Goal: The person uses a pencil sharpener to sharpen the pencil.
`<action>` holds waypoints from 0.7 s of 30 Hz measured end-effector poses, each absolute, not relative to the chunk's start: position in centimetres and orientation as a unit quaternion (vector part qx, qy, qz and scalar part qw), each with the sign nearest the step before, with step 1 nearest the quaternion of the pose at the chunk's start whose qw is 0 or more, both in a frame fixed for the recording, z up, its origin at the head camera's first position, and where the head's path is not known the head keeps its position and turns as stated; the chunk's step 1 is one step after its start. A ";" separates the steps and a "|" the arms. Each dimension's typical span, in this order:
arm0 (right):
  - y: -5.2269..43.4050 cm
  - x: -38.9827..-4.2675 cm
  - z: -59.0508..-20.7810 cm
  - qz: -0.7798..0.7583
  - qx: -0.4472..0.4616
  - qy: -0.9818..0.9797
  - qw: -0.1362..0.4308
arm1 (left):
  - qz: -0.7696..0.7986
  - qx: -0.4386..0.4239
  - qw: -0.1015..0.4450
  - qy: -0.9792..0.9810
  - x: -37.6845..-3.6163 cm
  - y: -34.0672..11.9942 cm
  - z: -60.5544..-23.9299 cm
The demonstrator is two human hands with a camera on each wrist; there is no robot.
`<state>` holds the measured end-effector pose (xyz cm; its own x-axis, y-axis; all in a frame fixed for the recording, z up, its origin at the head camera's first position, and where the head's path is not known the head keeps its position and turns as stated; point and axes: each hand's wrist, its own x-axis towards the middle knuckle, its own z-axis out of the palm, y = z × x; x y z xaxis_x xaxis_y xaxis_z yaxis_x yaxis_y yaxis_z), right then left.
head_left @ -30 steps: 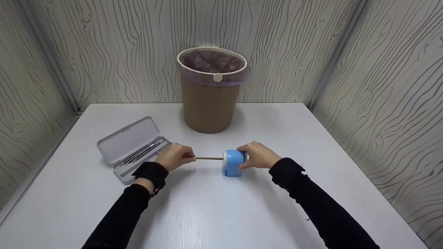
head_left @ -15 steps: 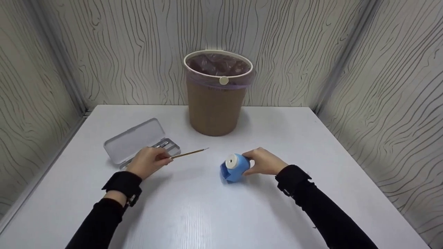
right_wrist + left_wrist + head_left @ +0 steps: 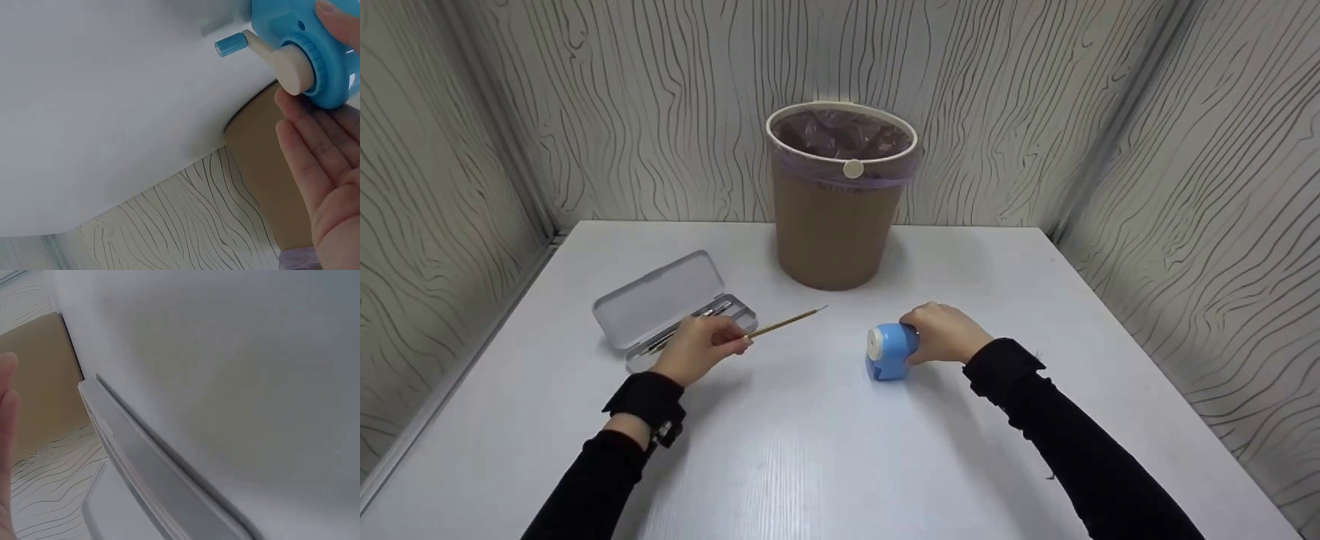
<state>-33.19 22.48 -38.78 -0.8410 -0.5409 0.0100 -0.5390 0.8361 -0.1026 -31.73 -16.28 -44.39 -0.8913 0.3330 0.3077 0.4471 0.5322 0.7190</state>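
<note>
Pinching a thin brown pencil (image 3: 786, 324) near its blunt end, the left hand (image 3: 701, 350) rests low over the white counter (image 3: 825, 450), its fingers (image 3: 735, 341) curled round the shaft so that the sharpened tip points away from them, up and toward the brown waste bin (image 3: 840, 217). Just behind those fingers lies an open grey pencil case (image 3: 675, 307) with its lid tipped back and a few dark pens inside; the left wrist view shows only the case's edge (image 3: 152, 467) close by, with the side of the hand at the frame's border. Well apart from the pencil tip, the right hand (image 3: 949, 334) holds a blue pencil sharpener (image 3: 891, 351) that sits on the counter, its white face turned toward the left hand. In the right wrist view the right fingers (image 3: 315, 163) lie fairly straight along the sharpener's rear (image 3: 304, 34), one fingertip on top, just beside its cream crank with a blue knob (image 3: 228, 45). The bin, lined with a purplish bag, stands beyond both hands against the wood-grain wall.
</note>
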 end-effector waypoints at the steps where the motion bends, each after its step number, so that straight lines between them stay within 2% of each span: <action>1: 22.4 -33.2 -38.8 -0.048 -0.282 0.958 0.010 | -0.432 -0.222 0.065 -0.872 -31.7 -16.2 -44.4; 13: 21.7 -33.3 -38.5 -0.016 -0.261 0.965 0.011 | -0.471 -0.195 0.079 -0.857 -31.4 -15.8 -44.7; 21: 21.7 -33.0 -38.6 -0.035 -0.244 0.969 0.024 | -0.498 -0.173 0.111 -0.843 -31.2 -15.1 -45.1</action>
<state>-32.98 21.65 -38.61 -0.8801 -0.4739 -0.0288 -0.4706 0.8788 -0.0787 -31.17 -15.10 -45.08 -0.9155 0.1811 0.3592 0.4020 0.4447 0.8004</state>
